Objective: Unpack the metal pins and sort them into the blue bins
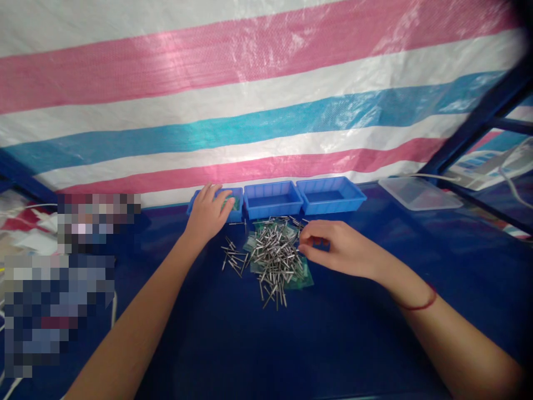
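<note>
A heap of small silver metal pins (272,258) lies on the dark blue table (258,344), on top of some greenish transparent pieces (306,278). My right hand (335,247) rests at the heap's right edge, fingers curled and pinched together at the pins; what it holds is too small to make out. My left hand (208,214) reaches over the leftmost of three blue plastic bins (236,195), fingers bent down into it. The middle bin (271,199) and the right bin (331,194) stand beside it in a row.
A striped pink, white and blue tarp (250,100) hangs right behind the bins. A clear plastic lid or tray (418,193) lies at the right rear. A dark blue frame post (478,119) slants at the right. Blurred clutter sits at the left edge.
</note>
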The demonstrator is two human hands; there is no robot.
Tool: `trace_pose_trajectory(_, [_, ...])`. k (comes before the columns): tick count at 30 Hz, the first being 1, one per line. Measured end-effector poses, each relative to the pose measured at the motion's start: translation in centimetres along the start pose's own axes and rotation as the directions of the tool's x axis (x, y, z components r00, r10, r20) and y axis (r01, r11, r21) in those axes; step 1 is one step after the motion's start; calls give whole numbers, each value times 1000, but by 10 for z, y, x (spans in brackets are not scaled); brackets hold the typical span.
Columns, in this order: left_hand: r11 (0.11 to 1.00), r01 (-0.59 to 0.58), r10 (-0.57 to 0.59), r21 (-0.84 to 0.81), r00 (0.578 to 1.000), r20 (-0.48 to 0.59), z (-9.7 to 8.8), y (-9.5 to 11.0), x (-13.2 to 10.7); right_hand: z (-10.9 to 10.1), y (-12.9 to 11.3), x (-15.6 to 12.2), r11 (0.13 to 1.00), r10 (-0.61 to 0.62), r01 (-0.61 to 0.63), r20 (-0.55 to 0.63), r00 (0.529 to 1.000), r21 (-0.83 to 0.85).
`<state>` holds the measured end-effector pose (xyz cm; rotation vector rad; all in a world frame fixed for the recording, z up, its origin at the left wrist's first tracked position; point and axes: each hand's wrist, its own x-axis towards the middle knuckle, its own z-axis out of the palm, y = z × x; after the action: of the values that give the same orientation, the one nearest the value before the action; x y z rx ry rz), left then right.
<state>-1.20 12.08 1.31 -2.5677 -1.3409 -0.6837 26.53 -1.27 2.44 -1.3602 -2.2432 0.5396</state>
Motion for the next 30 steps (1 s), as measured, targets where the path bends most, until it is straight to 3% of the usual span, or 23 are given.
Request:
trace_pose_trajectory(2, [994, -61, 57, -90, 997, -52, -8, 20, -17, 1, 0, -5, 1000, -2, 6, 152, 988, -22])
trace_pose_trajectory(4, [964, -157, 160, -215, 987, -4, -13, 43, -39, 3, -2, -10, 996, 65, -48, 263, 963, -68])
trace_pose_trajectory(7, [907, -266, 325, -326, 936, 139, -13, 74, -70, 8, -5, -16, 982, 147, -102, 305, 941, -159])
trace_pose_trajectory(10, [894, -269, 363, -359, 904, 225, -6, 91, -86, 13, -8, -16, 978, 127, -69, 299, 946, -197])
trace_pose_trajectory(18, [894, -235, 333, -382, 918, 214, 6, 89, -89, 5, -10, -8, 992, -103, 120, 289, 952, -44])
trace_pose_trajectory(22, [889, -230, 328, -396, 923, 199, 6, 90, -91, -5, -17, -8, 984, -168, 154, 181, 969, 90])
trace_pose_trajectory(25, [886, -227, 318, -404, 932, 173, 5, 91, -90, -8, -19, -9, 981, -148, 136, 87, 985, 136])
trace_pose_trajectory(30, [836, -166, 221, -523, 974, 43, -5, 99, -88, 6, -18, -10, 960, 38, -29, -26, 999, 278])
